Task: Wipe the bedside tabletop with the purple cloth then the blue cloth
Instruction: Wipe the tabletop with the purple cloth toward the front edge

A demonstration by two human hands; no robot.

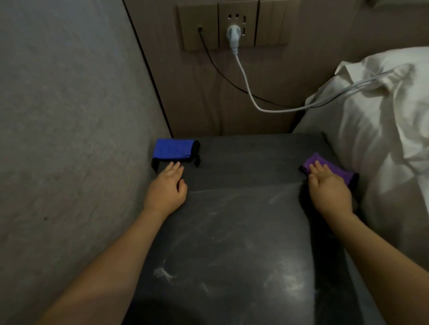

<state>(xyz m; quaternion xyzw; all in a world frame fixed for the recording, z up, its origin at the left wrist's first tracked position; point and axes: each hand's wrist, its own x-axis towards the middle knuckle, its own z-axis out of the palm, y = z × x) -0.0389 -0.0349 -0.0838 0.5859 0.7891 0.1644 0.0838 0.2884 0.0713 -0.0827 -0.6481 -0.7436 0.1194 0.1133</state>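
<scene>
- Dark, smeared stone-like bench [235,234] fills the middle of the view; pale streaks cover its near half, and its near edge is cut off at the bottom.
- Purple cloth [330,166] lies at the bench's right edge, just beside the white bedding [390,132]; the right hand [328,188] lies flat on it with fingers [317,169] stretched out, pressing rather than gripping, and hides much of the cloth.
- Blue cloth [174,149] sits at the bench's far left corner against the grey wall [61,119], with black trim showing.
- Left hand [167,188] rests palm-down on the bench just short of the blue cloth, fingers loose and holding nothing; whether the fingertips touch the cloth's black edge is hard to tell.
- Beyond the bench, a white plug [232,34] sits in the wall socket; its cord runs onto the bedding.
</scene>
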